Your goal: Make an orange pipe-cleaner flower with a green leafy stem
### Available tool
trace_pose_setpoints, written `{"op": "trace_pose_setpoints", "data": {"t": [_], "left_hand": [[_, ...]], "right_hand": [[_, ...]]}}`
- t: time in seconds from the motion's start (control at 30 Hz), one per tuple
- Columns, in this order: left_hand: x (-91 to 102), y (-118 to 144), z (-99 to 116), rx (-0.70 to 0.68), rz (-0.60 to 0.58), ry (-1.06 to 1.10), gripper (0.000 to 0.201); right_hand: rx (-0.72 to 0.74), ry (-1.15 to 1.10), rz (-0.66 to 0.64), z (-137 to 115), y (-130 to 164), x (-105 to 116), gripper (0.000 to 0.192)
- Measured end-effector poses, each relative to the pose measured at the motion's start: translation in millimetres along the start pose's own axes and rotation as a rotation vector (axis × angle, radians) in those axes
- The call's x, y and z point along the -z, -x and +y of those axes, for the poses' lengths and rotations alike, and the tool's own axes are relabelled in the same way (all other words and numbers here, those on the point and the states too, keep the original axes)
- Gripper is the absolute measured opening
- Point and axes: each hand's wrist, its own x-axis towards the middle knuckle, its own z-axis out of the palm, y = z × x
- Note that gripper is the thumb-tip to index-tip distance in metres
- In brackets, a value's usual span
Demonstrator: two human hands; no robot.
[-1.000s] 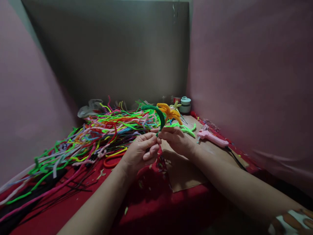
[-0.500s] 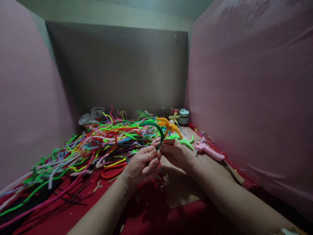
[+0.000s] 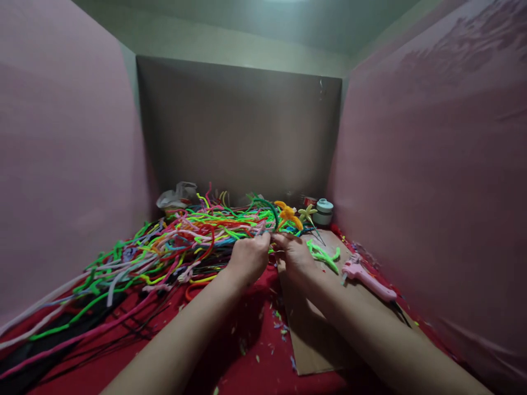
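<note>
My left hand [image 3: 248, 257] and my right hand [image 3: 295, 253] meet fingertip to fingertip over the red cloth. Both pinch the lower end of a dark green pipe cleaner [image 3: 270, 211] that arcs up and back. An orange pipe-cleaner flower [image 3: 289, 214] sits at its far side, above my right hand. Whether the flower is joined to the green stem is unclear. A large heap of multicoloured pipe cleaners [image 3: 173, 236] lies just left of and behind my hands.
A pink glue gun [image 3: 368, 277] lies at the right on a brown cardboard sheet [image 3: 317, 340], near bright green pieces [image 3: 325, 255]. A small pale flower [image 3: 308, 213], a white jar [image 3: 324, 212] and a plastic bag [image 3: 177, 195] stand at the back. Pink walls close both sides.
My hands have moved forward, away from me, with the green pipe cleaner and flower. The camera has tilted up, showing more wall and ceiling.
</note>
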Motion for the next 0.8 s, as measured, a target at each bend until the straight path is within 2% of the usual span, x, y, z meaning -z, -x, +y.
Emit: {"op": "trace_pose_setpoints", "data": {"t": [0.17, 0.23, 0.37, 0.5, 0.6, 0.7, 0.8], "left_hand": [[-0.6, -6.4, -4.8, 0.0, -0.027, 0.205, 0.022], [-2.4, -3.7, -6.0, 0.05, -0.087, 0.435, 0.025], [-4.7, 5.3, -10.2, 0.199, -0.244, 1.07, 0.023], [-9.1, 12.4, -14.9, 0.253, -0.333, 1.345, 0.02], [-14.8, 16.1, -17.7, 0.267, -0.45, 1.534, 0.022], [-16.6, 17.1, -19.1, 0.281, -0.524, 1.6, 0.025], [-11.7, 15.3, -17.4, 0.208, -0.465, 1.375, 0.027]], "right_hand": [[0.057, 0.043, -0.089, 4.4, -1.8, 8.5, 0.017], [0.057, 0.054, -0.17, 5.7, -1.0, 13.3, 0.013], [-0.004, 0.068, -0.35, 7.6, 1.5, 18.2, 0.017], [-0.084, -0.028, -0.425, 9.3, 0.9, 22.5, 0.018], [-0.115, -0.042, -0.467, 8.3, 0.7, 27.1, 0.019], [-0.128, -0.041, -0.492, 5.4, 2.6, 28.0, 0.017], [-0.13, -0.043, -0.491, 3.3, 5.4, 24.1, 0.019]]}}
